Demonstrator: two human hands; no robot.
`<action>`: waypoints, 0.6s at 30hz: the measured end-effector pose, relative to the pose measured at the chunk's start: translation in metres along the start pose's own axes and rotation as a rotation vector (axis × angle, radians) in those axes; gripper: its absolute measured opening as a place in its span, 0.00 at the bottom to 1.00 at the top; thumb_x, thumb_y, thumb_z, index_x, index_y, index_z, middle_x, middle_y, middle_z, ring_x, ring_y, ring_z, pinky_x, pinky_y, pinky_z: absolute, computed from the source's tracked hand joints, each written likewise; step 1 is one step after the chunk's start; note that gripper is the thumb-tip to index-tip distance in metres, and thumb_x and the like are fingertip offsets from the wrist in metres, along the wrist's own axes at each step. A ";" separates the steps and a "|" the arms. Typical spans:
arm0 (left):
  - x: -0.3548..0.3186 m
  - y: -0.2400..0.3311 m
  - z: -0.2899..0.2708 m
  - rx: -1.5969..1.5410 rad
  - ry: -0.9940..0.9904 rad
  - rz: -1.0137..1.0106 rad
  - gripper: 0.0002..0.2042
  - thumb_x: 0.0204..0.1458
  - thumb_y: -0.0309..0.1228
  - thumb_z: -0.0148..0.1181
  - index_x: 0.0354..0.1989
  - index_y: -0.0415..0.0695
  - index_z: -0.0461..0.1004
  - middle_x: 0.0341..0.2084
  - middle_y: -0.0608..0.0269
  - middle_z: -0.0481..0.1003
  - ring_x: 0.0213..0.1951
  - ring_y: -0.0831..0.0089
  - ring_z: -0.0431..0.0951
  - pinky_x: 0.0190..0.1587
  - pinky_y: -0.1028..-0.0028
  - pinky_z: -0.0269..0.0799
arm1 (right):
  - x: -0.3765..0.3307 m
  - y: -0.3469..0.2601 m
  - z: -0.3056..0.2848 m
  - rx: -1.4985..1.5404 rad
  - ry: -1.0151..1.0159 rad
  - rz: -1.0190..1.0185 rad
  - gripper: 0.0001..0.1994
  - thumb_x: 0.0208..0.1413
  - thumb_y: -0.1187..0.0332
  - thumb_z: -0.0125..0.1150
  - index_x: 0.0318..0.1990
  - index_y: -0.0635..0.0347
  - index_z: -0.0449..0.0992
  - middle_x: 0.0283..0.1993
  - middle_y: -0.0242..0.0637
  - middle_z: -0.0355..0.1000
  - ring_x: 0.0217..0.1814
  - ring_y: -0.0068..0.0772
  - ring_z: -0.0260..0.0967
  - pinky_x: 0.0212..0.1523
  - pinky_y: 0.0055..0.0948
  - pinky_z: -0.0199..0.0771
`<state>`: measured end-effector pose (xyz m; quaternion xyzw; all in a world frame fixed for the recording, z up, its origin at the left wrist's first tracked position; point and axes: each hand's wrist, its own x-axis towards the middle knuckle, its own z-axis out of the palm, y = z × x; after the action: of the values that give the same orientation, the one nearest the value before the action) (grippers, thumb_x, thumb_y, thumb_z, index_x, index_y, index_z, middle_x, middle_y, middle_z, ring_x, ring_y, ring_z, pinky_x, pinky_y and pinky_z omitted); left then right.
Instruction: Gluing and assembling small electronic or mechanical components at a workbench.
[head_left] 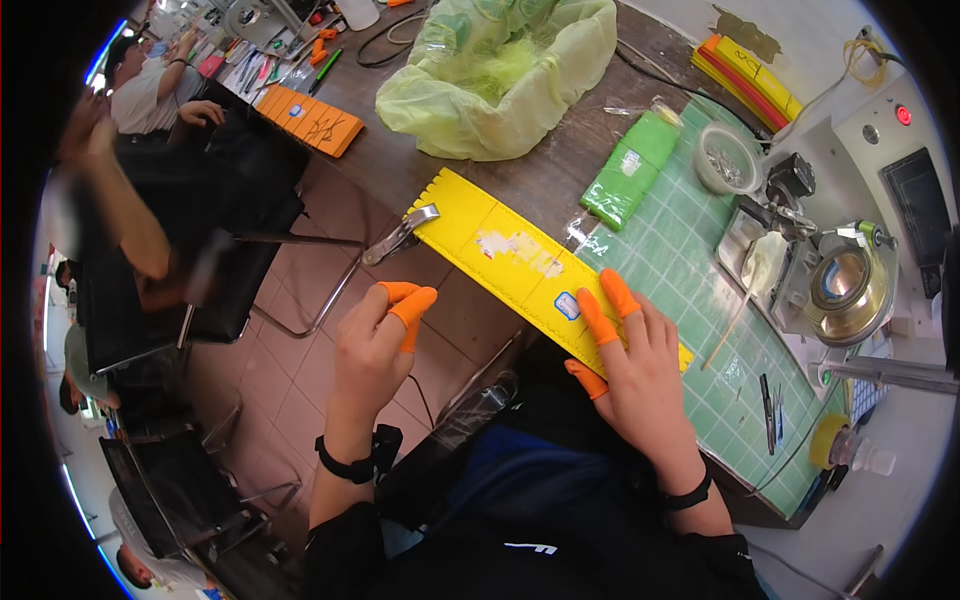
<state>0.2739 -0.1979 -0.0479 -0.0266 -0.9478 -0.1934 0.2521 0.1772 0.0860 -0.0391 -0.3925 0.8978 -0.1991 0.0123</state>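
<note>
A long yellow board (510,255) with a notched end lies slantwise along the near edge of the table. A silver metal clip (402,235) grips its left end. My right hand (640,360), with orange finger cots, rests its outstretched fingers on the board's right part, beside a small blue-edged label (567,305). Its thumb lies at the board's near edge. In the air left of the board is my left hand (370,350), also in orange finger cots. Its fingertips are pinched together, and anything between them is too small to make out.
A bin lined with pale green plastic (500,125) stands behind the board. On the green mat (700,300) lie a green wrapped packet (632,170), a tub of small metal parts (727,158) and tweezers (767,415). A machine (850,270) stands right. Black chairs and people are left.
</note>
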 end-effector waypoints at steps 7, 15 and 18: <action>0.008 0.002 0.012 -0.067 -0.024 -0.278 0.12 0.48 0.12 0.67 0.40 0.37 0.79 0.37 0.52 0.77 0.31 0.57 0.79 0.32 0.70 0.73 | 0.000 0.003 -0.001 0.027 0.008 -0.008 0.36 0.51 0.60 0.71 0.69 0.55 0.67 0.73 0.49 0.60 0.68 0.53 0.61 0.65 0.49 0.61; 0.032 -0.004 0.021 -0.029 0.085 -0.160 0.11 0.50 0.13 0.65 0.42 0.37 0.81 0.36 0.53 0.77 0.34 0.58 0.80 0.34 0.68 0.74 | 0.002 0.006 -0.003 0.064 0.014 -0.004 0.37 0.51 0.61 0.71 0.70 0.54 0.67 0.73 0.49 0.60 0.69 0.52 0.60 0.66 0.49 0.61; 0.035 -0.002 0.022 -0.009 0.055 -0.187 0.12 0.50 0.12 0.65 0.43 0.37 0.81 0.36 0.53 0.77 0.36 0.60 0.79 0.35 0.71 0.72 | 0.002 0.006 -0.003 0.082 0.022 -0.006 0.37 0.51 0.61 0.71 0.70 0.54 0.67 0.73 0.49 0.60 0.69 0.52 0.60 0.66 0.49 0.61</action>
<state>0.2327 -0.1933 -0.0495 0.0662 -0.9380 -0.2207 0.2589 0.1717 0.0892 -0.0385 -0.3921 0.8878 -0.2402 0.0178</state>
